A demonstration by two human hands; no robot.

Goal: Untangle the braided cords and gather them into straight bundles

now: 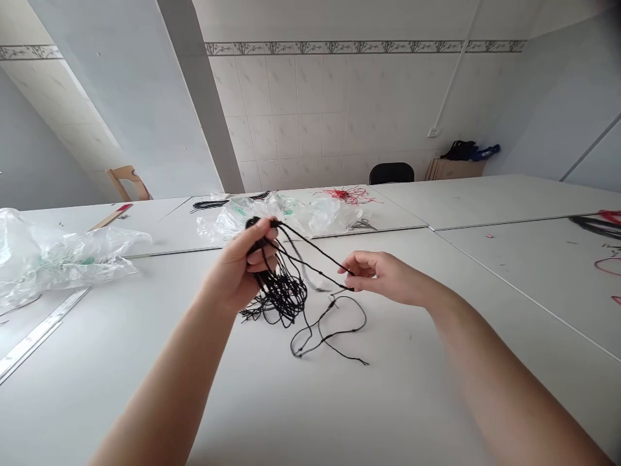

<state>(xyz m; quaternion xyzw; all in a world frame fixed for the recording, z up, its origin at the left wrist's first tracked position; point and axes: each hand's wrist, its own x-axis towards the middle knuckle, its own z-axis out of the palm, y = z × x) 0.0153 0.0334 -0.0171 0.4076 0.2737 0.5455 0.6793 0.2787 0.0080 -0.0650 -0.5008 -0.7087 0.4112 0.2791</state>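
My left hand (pixel 252 255) is closed round a bundle of thin black cords (pixel 284 298), which hangs down below the fingers. Knots show along several of the cords. From the bundle a few strands stretch across to my right hand (pixel 369 275), whose thumb and fingers pinch them. Below and between the hands, a loose black cord (pixel 334 335) trails in loops on or just above the white table (pixel 310 414). The exact number of strands in the right hand is hard to make out.
Crumpled clear plastic bags (pixel 320 217) lie across the far side, and another plastic bag (pixel 63 252) sits at left. Beyond are red cords (pixel 347 194). Scissors (pixel 363 224) rest beside the bags. A metal ruler (pixel 41 333) lies at left, black cords (pixel 596 226) at far right.
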